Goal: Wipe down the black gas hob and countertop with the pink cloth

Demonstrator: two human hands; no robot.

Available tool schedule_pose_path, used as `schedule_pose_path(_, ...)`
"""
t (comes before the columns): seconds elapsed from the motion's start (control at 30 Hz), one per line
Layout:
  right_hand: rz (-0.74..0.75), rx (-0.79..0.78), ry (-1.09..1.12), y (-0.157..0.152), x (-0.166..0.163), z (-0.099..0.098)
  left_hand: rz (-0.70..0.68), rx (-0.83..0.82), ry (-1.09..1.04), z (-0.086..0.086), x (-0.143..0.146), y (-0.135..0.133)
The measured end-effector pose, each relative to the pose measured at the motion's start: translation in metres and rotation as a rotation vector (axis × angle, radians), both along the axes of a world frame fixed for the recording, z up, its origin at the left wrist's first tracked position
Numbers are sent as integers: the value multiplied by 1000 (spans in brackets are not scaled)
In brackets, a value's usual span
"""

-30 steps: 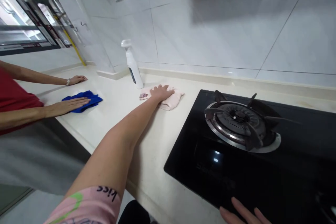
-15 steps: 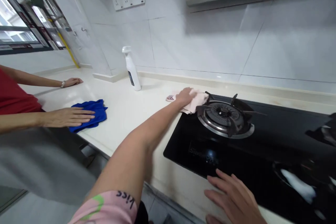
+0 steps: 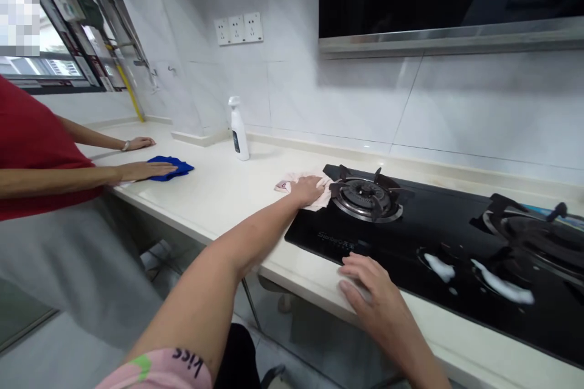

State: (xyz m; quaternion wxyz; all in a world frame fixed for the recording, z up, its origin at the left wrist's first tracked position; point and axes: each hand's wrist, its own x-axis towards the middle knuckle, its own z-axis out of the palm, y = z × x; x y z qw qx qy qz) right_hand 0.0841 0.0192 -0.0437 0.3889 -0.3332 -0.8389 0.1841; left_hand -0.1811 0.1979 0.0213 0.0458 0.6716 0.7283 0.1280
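Observation:
My left hand (image 3: 308, 191) presses a pale pink cloth (image 3: 325, 199) down where the white counter meets the left edge of the black gas hob (image 3: 314, 237). Part of the cloth lies over the hob's edge, close to the left burner (image 3: 365, 197). My right hand (image 3: 371, 285) is open and empty, its fingers spread over the hob's front edge by the counter. White foam (image 3: 502, 284) sits around the control knobs, to the right of that hand.
A white spray bottle (image 3: 239, 134) stands upright near the wall. At the left, a co-worker in red rests one hand (image 3: 148, 170) on a blue cloth (image 3: 176, 171) and the other on the counter (image 3: 214, 194). A range hood (image 3: 433, 39) overhangs the hob.
My left hand has drawn the pink cloth toward me along the hob's left edge, uncovering its back corner. The co-worker's blue cloth has moved back from the counter edge. The view has shifted right.

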Motion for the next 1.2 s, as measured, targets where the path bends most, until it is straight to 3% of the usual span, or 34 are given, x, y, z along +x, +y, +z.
schedule_pose_path(0.17,-20,-170,64,-2,0,11,13,36,16,-1,1,-52)
schedule_pose_path(0.43,17,-196,185,-1,-4,18,-34,55,65,3,17,-129)
schedule_pose_path(0.57,-37,-179,314,-8,-3,20,-102,46,101,6,28,-155)
schedule_pose_path(0.7,-194,-171,454,-16,-1,16,-242,42,120,7,57,-160)
schedule_pose_path(0.8,-274,-200,524,-14,1,14,-362,72,99,3,89,-149)
schedule_pose_path(0.93,-274,-219,500,-8,3,15,-331,-4,26,1,122,-122)
schedule_pose_path(1.07,-261,-235,426,-5,4,16,-284,-103,5,6,129,-111)
schedule_pose_path(1.2,-306,-216,437,-5,6,13,-340,-77,66,6,122,-133)
